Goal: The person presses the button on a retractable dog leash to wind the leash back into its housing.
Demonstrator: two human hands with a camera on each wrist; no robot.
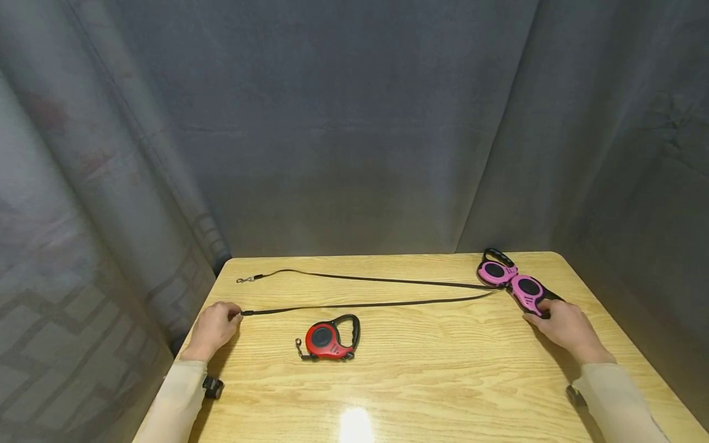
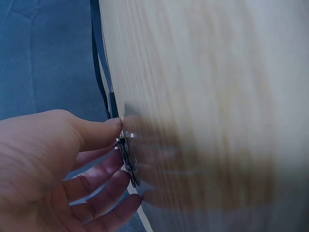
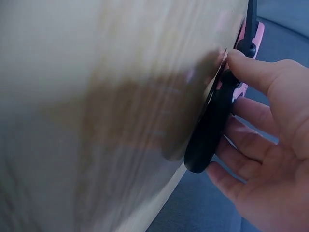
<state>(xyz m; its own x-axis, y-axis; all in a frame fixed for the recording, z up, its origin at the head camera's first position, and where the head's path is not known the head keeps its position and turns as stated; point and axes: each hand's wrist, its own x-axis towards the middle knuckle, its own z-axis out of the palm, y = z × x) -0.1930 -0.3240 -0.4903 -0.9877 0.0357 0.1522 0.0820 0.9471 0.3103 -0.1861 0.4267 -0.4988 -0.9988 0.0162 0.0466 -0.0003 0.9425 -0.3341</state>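
Note:
Two pink-and-black retractable dog leashes lie side by side at the table's back right. My right hand (image 1: 570, 330) grips the nearer pink leash (image 1: 530, 289) by its black handle (image 3: 208, 130), thumb on one side and fingers on the other. A black strap (image 1: 360, 305) stretches from the pink pair to my left hand (image 1: 215, 327). There, thumb and fingers pinch the strap's end by its metal clip (image 2: 127, 162), partly hidden in the head view. The farther pink leash (image 1: 494, 272) has its strap pulled out too, ending in a loose metal clip (image 1: 245, 280).
A red-and-black retractable leash (image 1: 323, 336) with its strap wound in rests near the middle of the wooden table (image 1: 432, 369). Grey curtains (image 1: 354, 135) hang behind the table and at both sides.

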